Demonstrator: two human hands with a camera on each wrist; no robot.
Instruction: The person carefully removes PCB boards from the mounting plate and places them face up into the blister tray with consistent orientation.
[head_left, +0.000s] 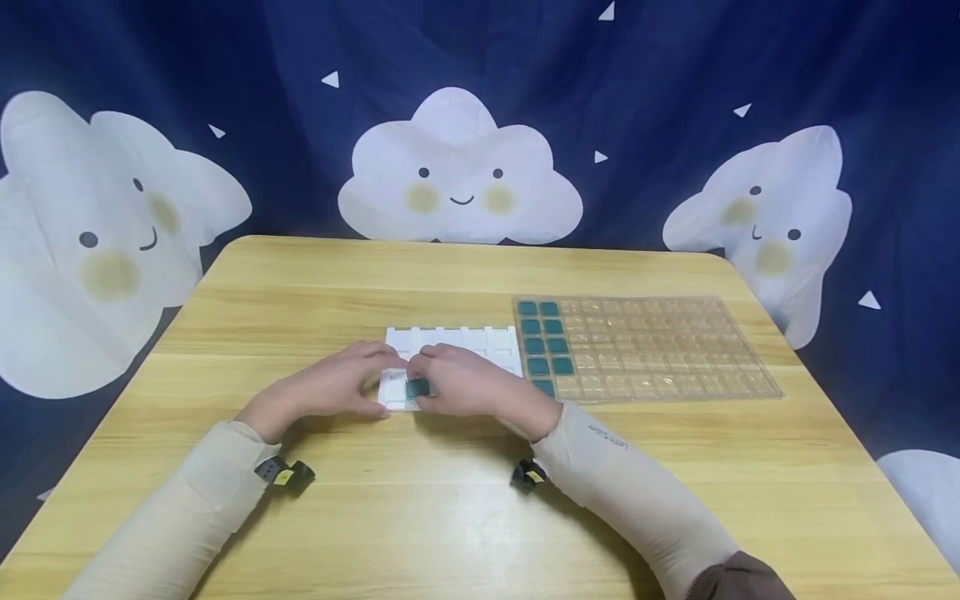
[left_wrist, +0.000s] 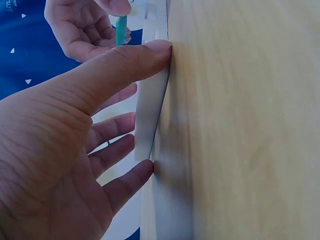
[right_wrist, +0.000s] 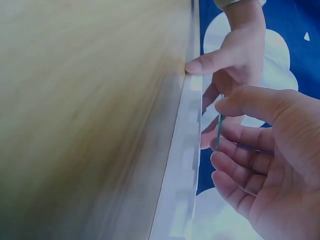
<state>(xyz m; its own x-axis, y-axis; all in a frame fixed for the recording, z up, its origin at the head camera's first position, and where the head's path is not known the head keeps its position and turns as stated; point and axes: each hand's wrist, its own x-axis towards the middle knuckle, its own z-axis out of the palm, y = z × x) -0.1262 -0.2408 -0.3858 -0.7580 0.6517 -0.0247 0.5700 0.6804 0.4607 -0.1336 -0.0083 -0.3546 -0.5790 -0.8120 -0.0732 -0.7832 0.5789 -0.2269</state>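
A white tray [head_left: 453, 340] with square recesses lies flat on the table. My left hand [head_left: 337, 382] holds its left end, thumb at the near edge and the other fingers spread along the side. Above the tray's near-left part, my right hand [head_left: 468, 382] pinches a thin dark green square tile [head_left: 417, 388] between thumb and fingers. In the right wrist view the tile [right_wrist: 219, 131] is seen edge-on, standing apart from the tray's surface. My right hand and forearm cover much of the tray's middle and near side.
Right of the white tray lies a clear plastic grid tray [head_left: 645, 346], its left columns holding several green tiles [head_left: 536, 345] and the other cells see-through. Both stand on a wooden table [head_left: 480, 517]. A dark blue curtain [head_left: 285, 50] with cloud prints hangs behind.
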